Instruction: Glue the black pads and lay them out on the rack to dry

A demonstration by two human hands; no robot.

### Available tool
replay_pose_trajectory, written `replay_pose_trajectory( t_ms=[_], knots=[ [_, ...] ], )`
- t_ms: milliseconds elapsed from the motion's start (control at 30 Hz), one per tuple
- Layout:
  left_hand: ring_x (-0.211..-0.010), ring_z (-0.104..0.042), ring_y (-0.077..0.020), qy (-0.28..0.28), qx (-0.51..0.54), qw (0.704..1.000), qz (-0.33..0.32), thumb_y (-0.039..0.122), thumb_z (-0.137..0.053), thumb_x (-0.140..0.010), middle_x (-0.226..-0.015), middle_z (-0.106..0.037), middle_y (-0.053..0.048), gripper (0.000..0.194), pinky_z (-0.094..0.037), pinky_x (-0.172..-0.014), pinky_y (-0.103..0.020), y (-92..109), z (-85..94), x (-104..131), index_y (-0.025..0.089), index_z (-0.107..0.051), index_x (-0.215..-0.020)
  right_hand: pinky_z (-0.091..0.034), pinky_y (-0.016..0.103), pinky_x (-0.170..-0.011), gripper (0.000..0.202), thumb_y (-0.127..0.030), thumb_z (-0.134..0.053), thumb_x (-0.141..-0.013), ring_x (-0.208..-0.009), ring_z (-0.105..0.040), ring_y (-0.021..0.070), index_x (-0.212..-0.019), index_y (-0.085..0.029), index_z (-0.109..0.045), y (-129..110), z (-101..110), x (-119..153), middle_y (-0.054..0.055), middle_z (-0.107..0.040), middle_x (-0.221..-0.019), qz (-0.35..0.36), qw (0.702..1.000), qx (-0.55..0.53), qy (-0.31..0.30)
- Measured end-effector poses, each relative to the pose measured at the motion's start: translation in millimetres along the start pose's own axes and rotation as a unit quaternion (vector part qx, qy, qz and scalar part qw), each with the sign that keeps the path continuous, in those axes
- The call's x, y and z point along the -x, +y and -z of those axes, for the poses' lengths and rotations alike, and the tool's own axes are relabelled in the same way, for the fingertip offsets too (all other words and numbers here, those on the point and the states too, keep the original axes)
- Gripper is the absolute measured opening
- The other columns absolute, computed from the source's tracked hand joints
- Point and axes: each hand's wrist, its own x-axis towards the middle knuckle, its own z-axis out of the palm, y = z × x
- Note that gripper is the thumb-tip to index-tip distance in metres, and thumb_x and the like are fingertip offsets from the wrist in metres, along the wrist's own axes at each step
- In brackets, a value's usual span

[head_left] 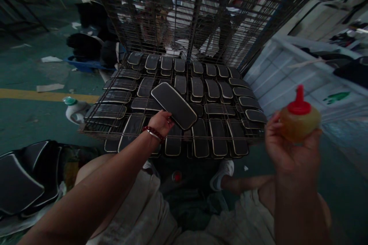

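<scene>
My left hand [163, 123], with a beaded bracelet at the wrist, is closed on the near edge of a dark rounded pad with a pale rim [174, 105]. The pad lies tilted over the wire rack [186, 136], above other pads of the same look. Whether it touches them I cannot tell. Out to the right, my right hand [290, 151] grips a squeeze bottle [300, 122] with a red nozzle cap pointing up and yellowish liquid inside. Many similar pads [201, 138] lie in rows across the rack.
Tall wire rack panels [198, 11] stand behind the pads. A white crate [290, 61] is at the right. On the left floor are a white jug with a green cap [75, 110], a blue tray [86, 64] with black pieces, and stacked larger dark panels [20, 183].
</scene>
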Motion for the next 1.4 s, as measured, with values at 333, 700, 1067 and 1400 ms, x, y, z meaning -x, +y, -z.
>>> replay_pose_trajectory(
  t_ms=[333,700,1067,1400],
  knots=[
    [-0.063,-0.064,-0.0113,-0.066,0.063,0.996,-0.019,-0.007,-0.050,-0.071,-0.074,-0.063,0.001,0.025,-0.054,-0.064,-0.025,-25.3,-30.7,22.8,0.017,-0.050,-0.077,-0.058,0.030,-0.073,0.035,-0.044,-0.064,-0.083,-0.106,-0.060,0.0201,-0.112,-0.025,-0.059,50.8,20.7,94.4,0.004,-0.060,-0.121,-0.188,0.979,0.044,0.066],
    [-0.050,-0.058,-0.0131,-0.048,0.049,0.994,0.090,0.009,-0.065,-0.068,-0.058,-0.059,0.002,0.016,-0.049,-0.056,-0.026,-107.4,-54.0,86.2,0.018,-0.052,-0.067,-0.050,0.029,-0.092,0.028,-0.041,-0.061,-0.086,-0.105,-0.061,0.0161,-0.106,-0.022,-0.063,92.5,29.4,115.5,0.003,-0.067,-0.109,-0.267,0.962,-0.046,0.028],
    [-0.082,-0.068,-0.0197,-0.126,-0.011,0.986,0.105,0.001,-0.057,-0.072,-0.091,-0.070,-0.010,0.020,-0.053,-0.073,-0.029,-100.9,11.1,67.7,0.016,-0.064,-0.084,-0.055,0.034,-0.087,0.030,-0.037,-0.066,-0.083,-0.101,-0.064,0.0179,-0.107,-0.020,-0.061,43.1,49.8,84.6,0.003,-0.068,-0.109,-0.316,0.949,0.011,-0.005],
    [-0.078,-0.066,-0.0190,-0.310,-0.282,0.898,0.133,0.020,-0.068,-0.073,-0.091,-0.069,-0.012,0.031,-0.051,-0.069,-0.028,-15.2,26.6,41.0,0.013,-0.064,-0.103,-0.059,0.037,-0.072,0.050,-0.043,-0.076,-0.068,-0.086,-0.067,0.0225,-0.110,-0.019,-0.063,4.3,56.6,35.1,0.007,-0.065,-0.114,-0.402,0.887,0.220,-0.063]
  ],
)
